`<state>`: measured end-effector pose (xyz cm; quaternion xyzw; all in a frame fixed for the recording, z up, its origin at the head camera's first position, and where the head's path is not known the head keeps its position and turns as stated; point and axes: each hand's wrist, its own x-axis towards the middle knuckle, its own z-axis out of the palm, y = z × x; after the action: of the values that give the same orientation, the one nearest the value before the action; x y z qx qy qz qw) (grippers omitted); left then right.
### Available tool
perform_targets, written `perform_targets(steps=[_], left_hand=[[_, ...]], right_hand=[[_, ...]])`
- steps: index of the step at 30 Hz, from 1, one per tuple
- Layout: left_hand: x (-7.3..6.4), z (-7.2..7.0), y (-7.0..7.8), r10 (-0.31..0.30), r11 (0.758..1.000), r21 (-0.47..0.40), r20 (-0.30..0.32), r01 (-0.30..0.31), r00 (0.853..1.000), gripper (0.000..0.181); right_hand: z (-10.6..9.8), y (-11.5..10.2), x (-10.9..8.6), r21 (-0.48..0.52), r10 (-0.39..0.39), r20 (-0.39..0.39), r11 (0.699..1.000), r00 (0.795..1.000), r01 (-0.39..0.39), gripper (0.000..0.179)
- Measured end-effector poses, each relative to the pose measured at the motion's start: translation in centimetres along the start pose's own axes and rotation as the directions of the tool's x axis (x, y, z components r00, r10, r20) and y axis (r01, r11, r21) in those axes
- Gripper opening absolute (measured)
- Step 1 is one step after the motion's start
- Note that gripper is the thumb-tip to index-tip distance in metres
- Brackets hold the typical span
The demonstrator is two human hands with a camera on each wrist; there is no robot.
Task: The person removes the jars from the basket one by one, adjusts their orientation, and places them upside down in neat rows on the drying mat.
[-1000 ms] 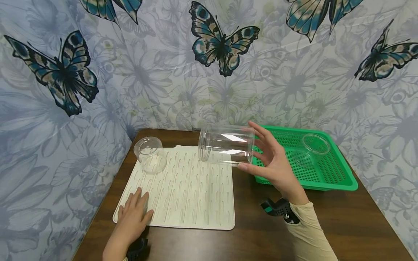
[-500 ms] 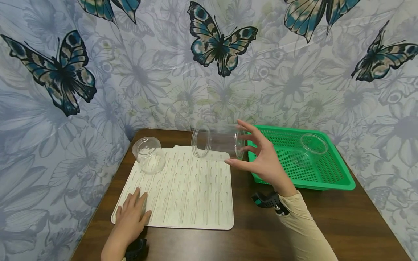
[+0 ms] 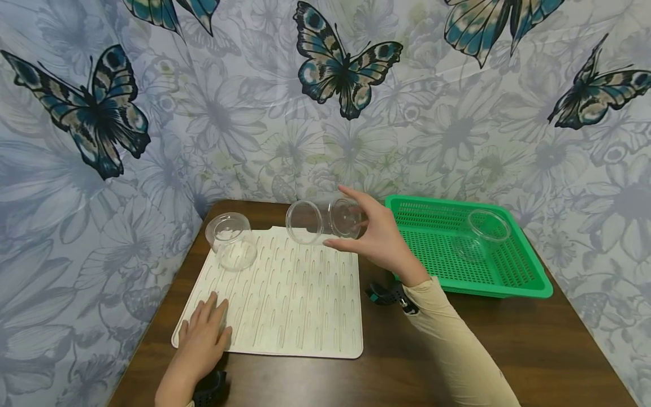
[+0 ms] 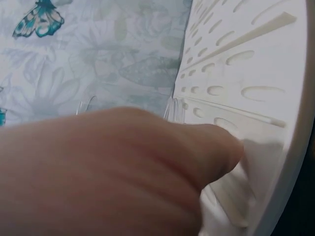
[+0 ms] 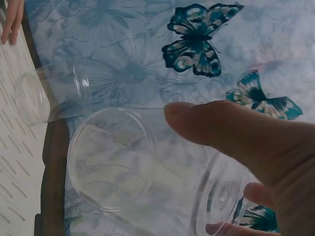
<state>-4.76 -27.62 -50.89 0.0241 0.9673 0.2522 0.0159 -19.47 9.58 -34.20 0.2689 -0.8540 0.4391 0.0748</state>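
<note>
A clear cylindrical cup [image 3: 304,223] is tipped on its side over the far right part of a cream ribbed mat [image 3: 295,305]. My right hand [image 3: 380,237] grips it near its base, thumb [image 5: 189,123] on one side and fingers on the other. Its open rim faces left. A second clear cup [image 3: 234,243] stands on the mat's far left corner. My left hand [image 3: 202,339] rests with fingers fairly straight on the mat's near left corner. In the left wrist view, its thumb [image 4: 216,147] lies close over the mat.
At the right of the brown wooden table [image 3: 549,350] lies a green perforated basket [image 3: 534,285], holding another clear cup [image 3: 485,234]. A butterfly-patterned cloth [image 3: 351,147] hangs right behind the table's far edge.
My right hand has carried the cup leftward, away from the basket and further over the mat, and its open rim has turned more toward me. My left hand has stayed in place.
</note>
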Motion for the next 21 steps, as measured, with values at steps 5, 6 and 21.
perform_targets(steps=[5,6,21], left_hand=[[0.0,0.2,-0.3,-0.001,1.000,-0.020,-0.023,0.001,1.000,0.058],[0.0,0.2,-0.4,0.002,1.000,-0.022,-0.032,-0.003,1.000,0.058],[0.1,1.7,-2.5,0.057,0.998,-0.007,-0.090,-0.058,0.994,0.056]], right_hand=[[1.7,0.2,1.9,-0.062,-0.042,0.077,0.997,0.996,0.046,0.104],[2.1,0.2,2.1,-0.078,-0.038,0.093,0.996,0.995,0.045,0.104],[7.6,0.9,5.5,-0.274,0.071,0.286,0.962,0.956,0.010,0.104]])
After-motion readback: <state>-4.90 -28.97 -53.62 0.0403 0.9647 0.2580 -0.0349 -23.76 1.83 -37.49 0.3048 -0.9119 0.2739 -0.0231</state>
